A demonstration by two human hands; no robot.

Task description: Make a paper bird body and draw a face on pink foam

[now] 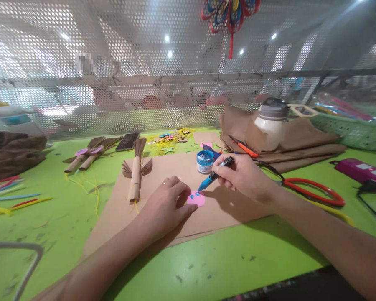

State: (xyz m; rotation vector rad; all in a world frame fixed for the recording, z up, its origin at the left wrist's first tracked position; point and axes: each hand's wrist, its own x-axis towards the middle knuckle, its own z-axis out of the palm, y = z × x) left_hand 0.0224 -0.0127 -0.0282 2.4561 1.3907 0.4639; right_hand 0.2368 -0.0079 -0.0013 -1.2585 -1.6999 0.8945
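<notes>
My right hand (242, 177) grips a marker (209, 180) with a blue front and a black rear, its tip just above a small pink paper cutout (196, 201). Two blue eye-like dots mark the cutout, which lies on a sheet of brown paper (163, 230). With thumb and fingers, my left hand (167, 198) pinches the cutout's left and lower edge. Directly behind the marker stands an uncovered jar of blue paint (204, 161). Left of my left hand rests a rolled brown paper figure (135, 173) with pleated wings and a yellow string.
Two similar paper figures (87, 154) and a phone (127, 142) lie back left. At right are red-handled scissors (313, 190), an orange cutter (247, 148), a white bottle (271, 125), folded brown paper (301, 152) and a green basket (357, 131). A perforated metal screen (128, 92) rises behind.
</notes>
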